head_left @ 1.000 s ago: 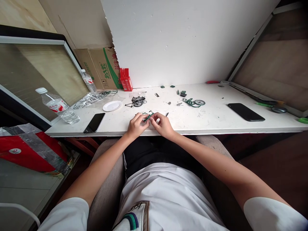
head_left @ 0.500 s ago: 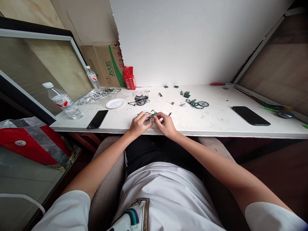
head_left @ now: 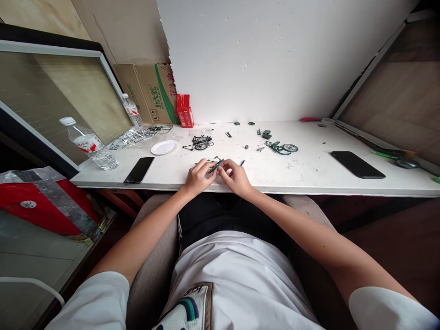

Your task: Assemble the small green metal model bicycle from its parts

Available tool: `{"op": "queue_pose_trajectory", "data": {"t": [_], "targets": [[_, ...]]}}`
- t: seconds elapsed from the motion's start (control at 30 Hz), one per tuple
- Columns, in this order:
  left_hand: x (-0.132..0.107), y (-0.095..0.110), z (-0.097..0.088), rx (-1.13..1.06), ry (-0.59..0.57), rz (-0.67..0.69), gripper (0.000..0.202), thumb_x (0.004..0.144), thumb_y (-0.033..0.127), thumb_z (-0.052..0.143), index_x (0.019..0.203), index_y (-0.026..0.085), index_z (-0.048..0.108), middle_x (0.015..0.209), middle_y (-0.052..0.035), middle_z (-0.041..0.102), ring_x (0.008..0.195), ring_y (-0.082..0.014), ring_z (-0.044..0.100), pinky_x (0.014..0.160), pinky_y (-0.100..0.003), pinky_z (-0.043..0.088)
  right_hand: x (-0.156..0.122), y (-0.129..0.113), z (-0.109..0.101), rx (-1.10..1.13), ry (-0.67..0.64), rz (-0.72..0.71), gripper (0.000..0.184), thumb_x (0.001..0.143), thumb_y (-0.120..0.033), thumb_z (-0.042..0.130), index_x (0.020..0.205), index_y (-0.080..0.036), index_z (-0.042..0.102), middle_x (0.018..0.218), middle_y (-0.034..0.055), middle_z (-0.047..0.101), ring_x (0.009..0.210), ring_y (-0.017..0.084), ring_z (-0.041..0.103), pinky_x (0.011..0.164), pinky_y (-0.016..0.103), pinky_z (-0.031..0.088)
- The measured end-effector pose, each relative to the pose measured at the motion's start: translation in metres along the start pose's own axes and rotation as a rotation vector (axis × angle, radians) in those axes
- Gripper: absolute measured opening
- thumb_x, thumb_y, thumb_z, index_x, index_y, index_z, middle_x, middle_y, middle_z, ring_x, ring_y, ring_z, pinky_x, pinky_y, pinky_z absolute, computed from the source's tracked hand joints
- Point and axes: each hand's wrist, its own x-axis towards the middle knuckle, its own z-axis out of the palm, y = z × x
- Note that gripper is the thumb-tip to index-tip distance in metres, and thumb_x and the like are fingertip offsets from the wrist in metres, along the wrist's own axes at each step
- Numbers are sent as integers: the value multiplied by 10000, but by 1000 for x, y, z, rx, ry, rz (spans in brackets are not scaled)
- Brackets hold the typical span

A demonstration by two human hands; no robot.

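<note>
Above the table's front edge, my left hand (head_left: 199, 177) pinches a small green model bicycle part (head_left: 216, 166), which looks like a wheel seen nearly edge-on. The fingertips of my right hand (head_left: 236, 178) are closed against its other end; my fingers hide part of it. Thin dark and green pieces (head_left: 217, 158) show just behind the hands. A small dark stick (head_left: 242, 162) lies beside my right hand. Farther back is a black miniature bicycle (head_left: 200, 143), and to the right lies a partly built green one (head_left: 282, 147).
On the white table (head_left: 302, 178) are a white plate (head_left: 164, 147), a phone (head_left: 139, 170), a water bottle (head_left: 90, 144) and a black phone-like slab (head_left: 357, 164). Loose green pieces (head_left: 266, 134) lie toward the back. A red box (head_left: 185, 111) stands by the wall.
Both hands stay almost in place around the green part, with only slight finger movement. The view has shifted very slightly.
</note>
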Motion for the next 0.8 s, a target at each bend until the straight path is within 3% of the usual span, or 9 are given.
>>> {"op": "queue_pose_trajectory", "data": {"t": [0.17,0.37,0.57,0.8], "targets": [[1,2,-2,-20,29,-20,216,999,281,656,1180,180,717,997,-72,730,740,-136,717,697,-248,608,0,-1,0,24,7,6,370,1069,-559,475,1027,-227,634,914,58,745,829,209,694,682,318,500],[2,3,-3,-42,44,-38,232,982,251,671,1203,191,711,1070,-85,743,854,-162,747,725,-260,635,-1,3,3,14,63,-5,329,1002,-547,590,1082,-230,630,860,38,701,745,192,657,627,306,496],[2,3,-3,-30,41,-28,241,985,244,667,1214,185,714,1074,-85,747,814,-148,740,728,-257,636,-2,4,5,27,73,-19,283,997,-499,597,1053,-224,641,841,33,692,726,180,647,606,295,486],[0,-1,-2,-47,7,-47,274,1014,281,641,1263,191,708,1099,-89,745,791,-138,729,718,-250,636,-1,5,4,33,72,5,335,1009,-549,581,1055,-223,647,847,35,703,716,177,639,608,297,472]]}}
